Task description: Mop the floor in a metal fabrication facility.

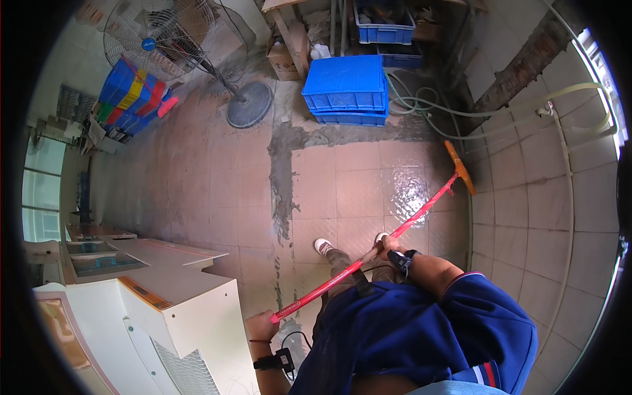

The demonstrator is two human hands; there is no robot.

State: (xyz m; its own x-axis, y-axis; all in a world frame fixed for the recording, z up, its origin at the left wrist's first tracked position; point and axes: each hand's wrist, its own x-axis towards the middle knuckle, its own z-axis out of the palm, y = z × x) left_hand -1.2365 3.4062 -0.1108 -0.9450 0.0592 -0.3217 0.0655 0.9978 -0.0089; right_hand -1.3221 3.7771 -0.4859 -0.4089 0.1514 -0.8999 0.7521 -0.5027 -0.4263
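Note:
My left hand (262,326) is closed round the near end of a floor squeegee's long red pole (319,291). Further along, at about the middle of the pole, my right hand (388,246) grips it as well. From there the pole runs to the far right and ends in an orange crosswise head (459,168). That head is down by the foot of the tiled wall; whether its edge is a blade or bristles I cannot tell. Beside the pole, the floor tiles shine wet (406,192). Both wrists carry black straps with small devices.
Blue crates (345,84) stand stacked ahead, and a pale hose (431,108) coils beside them to the right wall (546,217). A pedestal fan (249,105) and coloured bins (131,92) are at the far left. A white machine cabinet (204,322) stands close on my left.

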